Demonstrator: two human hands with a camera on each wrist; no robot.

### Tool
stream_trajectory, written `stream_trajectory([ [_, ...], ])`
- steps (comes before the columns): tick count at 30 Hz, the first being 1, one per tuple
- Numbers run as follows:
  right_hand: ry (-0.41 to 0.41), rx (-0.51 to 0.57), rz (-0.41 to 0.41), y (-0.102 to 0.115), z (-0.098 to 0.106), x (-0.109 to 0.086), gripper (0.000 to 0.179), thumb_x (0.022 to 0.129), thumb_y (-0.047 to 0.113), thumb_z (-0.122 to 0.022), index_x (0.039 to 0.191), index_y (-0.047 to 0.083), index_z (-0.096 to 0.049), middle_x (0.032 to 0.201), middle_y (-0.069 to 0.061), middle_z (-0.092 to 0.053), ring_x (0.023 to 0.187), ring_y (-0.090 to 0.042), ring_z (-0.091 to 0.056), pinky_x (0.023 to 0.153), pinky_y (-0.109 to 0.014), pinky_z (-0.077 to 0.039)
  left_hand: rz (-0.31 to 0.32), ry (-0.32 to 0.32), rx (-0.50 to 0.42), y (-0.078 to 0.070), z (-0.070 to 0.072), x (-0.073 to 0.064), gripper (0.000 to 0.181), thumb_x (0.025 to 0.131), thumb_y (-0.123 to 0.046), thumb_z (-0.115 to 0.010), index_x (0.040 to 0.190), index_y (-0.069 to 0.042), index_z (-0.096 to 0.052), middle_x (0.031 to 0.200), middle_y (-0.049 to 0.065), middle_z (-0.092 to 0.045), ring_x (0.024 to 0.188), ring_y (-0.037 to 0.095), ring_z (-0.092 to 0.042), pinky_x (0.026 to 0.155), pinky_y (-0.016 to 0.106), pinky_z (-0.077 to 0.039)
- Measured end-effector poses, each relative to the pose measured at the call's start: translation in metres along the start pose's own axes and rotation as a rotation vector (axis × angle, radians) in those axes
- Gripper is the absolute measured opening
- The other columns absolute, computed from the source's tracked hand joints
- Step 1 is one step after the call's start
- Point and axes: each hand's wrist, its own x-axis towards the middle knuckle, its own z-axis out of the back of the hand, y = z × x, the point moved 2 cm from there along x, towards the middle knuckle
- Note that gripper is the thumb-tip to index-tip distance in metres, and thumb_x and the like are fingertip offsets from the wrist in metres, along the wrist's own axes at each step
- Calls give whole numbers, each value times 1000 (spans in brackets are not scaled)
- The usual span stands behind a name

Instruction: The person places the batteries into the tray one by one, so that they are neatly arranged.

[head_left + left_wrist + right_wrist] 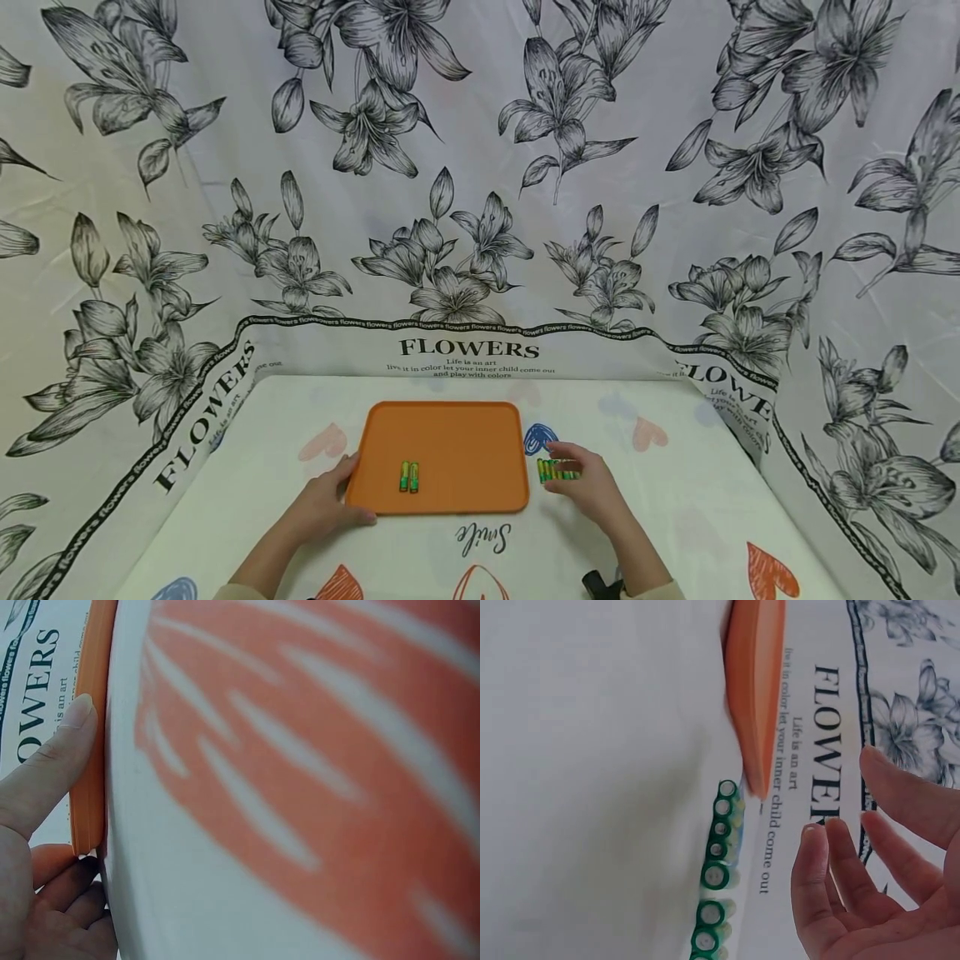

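Observation:
An orange tray lies on the cloth, with two green-and-yellow batteries side by side in its left part. My left hand grips the tray's near left corner, thumb along the near edge and fingers at the left side. In the left wrist view, the thumb lies against the tray's side. To the right of the tray, a row of several similar batteries is partly hidden behind my right hand. The right wrist view shows that hand's fingers loosely bent, apart from the batteries.
A white cloth printed with hearts and the word Smile covers the table. Flower-printed curtains stand at the back and both sides. A black object sits by my right wrist.

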Motion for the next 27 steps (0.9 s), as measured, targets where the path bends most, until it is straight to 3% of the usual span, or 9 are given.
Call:
stream_trajectory([
  [16, -83, -62, -98, -31, 32, 0, 62, 76, 4, -86, 134, 9, -65, 130, -15, -67, 116, -34, -66, 93, -47, -58, 28, 11, -5, 0, -1, 0, 129, 57, -54, -94, 159, -7, -30, 163, 26, -24, 150, 48, -23, 117, 66, -26],
  [27, -124, -80, -109, -46, 47, 4, 67, 75, 2, -85, 137, 7, -62, 136, -21, -61, 123, -41, -60, 95, -50, -56, -1, 14, 3, 1, 1, 0, 128, 59, -54, -93, 159, -6, -30, 162, 27, -24, 149, 48, -24, 117, 66, -26],
])
